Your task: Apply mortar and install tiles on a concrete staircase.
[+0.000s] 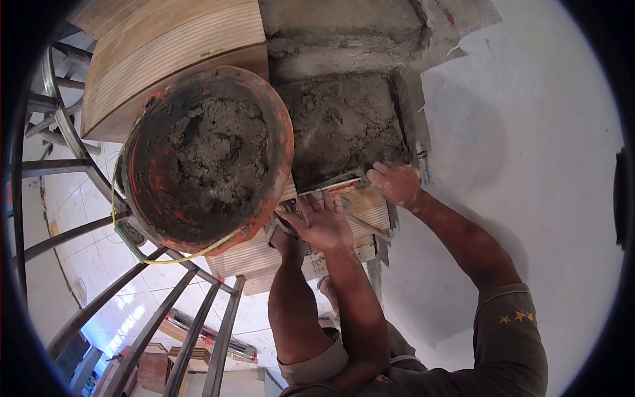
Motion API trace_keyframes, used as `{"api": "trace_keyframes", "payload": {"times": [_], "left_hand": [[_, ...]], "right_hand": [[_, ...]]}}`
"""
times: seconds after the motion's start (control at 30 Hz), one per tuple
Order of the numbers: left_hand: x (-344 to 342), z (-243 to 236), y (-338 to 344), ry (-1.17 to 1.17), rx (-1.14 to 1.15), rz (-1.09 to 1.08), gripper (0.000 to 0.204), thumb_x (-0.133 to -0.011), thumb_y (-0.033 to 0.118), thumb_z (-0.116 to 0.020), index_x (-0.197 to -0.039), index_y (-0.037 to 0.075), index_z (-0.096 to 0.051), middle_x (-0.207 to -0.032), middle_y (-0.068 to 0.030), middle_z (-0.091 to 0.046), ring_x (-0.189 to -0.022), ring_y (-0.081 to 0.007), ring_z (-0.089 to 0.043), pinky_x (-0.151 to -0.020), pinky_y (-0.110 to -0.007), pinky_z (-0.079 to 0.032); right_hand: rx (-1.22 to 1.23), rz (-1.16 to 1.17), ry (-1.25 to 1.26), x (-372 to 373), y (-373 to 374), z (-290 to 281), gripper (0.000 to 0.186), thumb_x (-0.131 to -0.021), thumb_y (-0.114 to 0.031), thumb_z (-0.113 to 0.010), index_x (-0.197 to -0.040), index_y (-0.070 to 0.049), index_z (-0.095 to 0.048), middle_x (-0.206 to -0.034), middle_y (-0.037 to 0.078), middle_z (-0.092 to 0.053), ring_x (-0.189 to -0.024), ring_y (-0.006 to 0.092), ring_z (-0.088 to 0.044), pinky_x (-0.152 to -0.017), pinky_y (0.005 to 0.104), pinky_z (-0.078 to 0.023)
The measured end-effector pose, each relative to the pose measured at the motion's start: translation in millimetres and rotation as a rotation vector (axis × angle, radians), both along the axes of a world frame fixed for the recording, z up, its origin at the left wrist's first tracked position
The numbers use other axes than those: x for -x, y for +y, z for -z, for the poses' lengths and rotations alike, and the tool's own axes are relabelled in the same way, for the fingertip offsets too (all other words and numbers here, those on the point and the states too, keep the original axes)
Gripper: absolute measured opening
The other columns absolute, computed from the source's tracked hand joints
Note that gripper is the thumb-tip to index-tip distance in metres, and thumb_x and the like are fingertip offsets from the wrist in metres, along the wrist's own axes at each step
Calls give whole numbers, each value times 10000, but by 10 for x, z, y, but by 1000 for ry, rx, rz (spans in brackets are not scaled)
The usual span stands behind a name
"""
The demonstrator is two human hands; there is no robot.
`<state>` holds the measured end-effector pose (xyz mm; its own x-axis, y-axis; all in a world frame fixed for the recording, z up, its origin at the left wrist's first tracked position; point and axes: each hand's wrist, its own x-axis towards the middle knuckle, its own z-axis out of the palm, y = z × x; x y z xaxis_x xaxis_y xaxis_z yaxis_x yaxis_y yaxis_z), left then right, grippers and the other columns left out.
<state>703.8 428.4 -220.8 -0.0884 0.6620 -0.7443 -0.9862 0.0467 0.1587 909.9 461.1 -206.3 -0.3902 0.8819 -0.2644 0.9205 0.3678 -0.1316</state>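
My left hand (pixel 325 223) lies palm up with its fingers stretched out. Its fingertips reach a thin pale strip (pixel 329 186) along the front edge of the stair step. At that edge's right end my right hand (pixel 397 184) is closed, knuckles up; whatever it grips is hidden. Beyond both hands, rough wet mortar (pixel 347 126) covers the step. An orange tub (pixel 283 126), smeared with cement and part filled with mortar (pixel 221 145), sits just left of my left hand. Under the strip, a stick-like handle (pixel 370 227) lies on the wood-look tiled step (pixel 372 204).
Metal railing bars (pixel 221 331) run along the left side. A white wall (pixel 516 145) rises on the right. Wood-look tiled steps (pixel 192 49) stand behind the tub. A yellow cord (pixel 175 261) hangs around it. A tile cutter (pixel 208 334) lies on the floor below.
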Motion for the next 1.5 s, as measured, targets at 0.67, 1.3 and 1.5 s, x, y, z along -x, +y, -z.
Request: {"api": "trace_keyframes", "payload": {"times": [0.67,1.3,1.5], "left_hand": [[5,-10,21,-3,-56,19,1114,-882,777,-584,-1651,99,-148,-1677,-51,-223,-1526,-363,-248,-1257,-534,-193],[121,247,-165,-8,14,34,947,-852,800,-604,-1438,68,-475,-1384,-63,-555,-1351,-304,-477,-1183,-560,-308],[86,180,-123,10,17,0,1005,-863,774,-619,-1514,38,-407,-1505,-80,-470,-1448,-333,-391,-1232,-555,-263]], "right_hand": [[90,71,-103,-54,56,-56,293,-891,-240,-669,-1163,-150,-609,-1036,82,-629,-973,324,-693,-766,476,-544],[291,623,385,667,-496,-324,533,-1050,-477,-485,-1152,26,-630,-1040,321,-688,-946,513,-674,-839,567,-530],[147,833,191,12,-628,-427,466,-1061,-428,-507,-1091,18,-638,-868,293,-696,-825,485,-688,-729,562,-537]]}}
